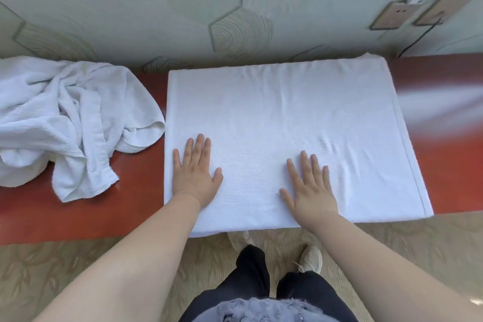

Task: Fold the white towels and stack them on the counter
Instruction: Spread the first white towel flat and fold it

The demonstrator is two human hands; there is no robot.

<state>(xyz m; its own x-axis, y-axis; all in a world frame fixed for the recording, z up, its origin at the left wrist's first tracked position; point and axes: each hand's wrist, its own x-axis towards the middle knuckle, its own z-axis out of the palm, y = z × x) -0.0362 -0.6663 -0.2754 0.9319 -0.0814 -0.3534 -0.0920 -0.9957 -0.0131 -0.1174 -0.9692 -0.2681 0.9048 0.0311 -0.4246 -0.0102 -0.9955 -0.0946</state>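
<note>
- Folded white towel (292, 123): a broad rectangle lying flat on the reddish-brown counter (444, 154), its far edge close against the wall and its near edge hanging slightly over the counter's front edge. A stitched hem band runs along its right side. Faint creases show near the centre and to the right of the right hand.
- Left hand (194, 174): palm down, fingers extended and slightly spread, resting flat on the near left part of the folded towel, just inside its left edge. It grips nothing; the hand is released and pressing on the cloth surface.
- Right hand (308, 191): likewise palm down with fingers extended, lying flat on the near middle of the same towel, well apart from the left hand. It holds nothing.
- Both forearms are bare and reach forward from the bottom of the view.
- Crumpled white towel (65, 117): an unfolded heap at the left end of the counter, just beside the folded towel but apart from it, with a strip of bare counter between. One frayed corner trails toward the counter's front.
- Wall (130, 8): pale green, with hexagonal panels bearing concentric ring patterns.
- Two socket plates (418, 13): set side by side on the wall at upper right, with a dark cable (420, 36) running down from them toward the counter.
- Carpet (52, 274): beige and patterned, below the counter; the person's dark trousers (258, 277) and light shoes (311, 259) appear at bottom centre.
</note>
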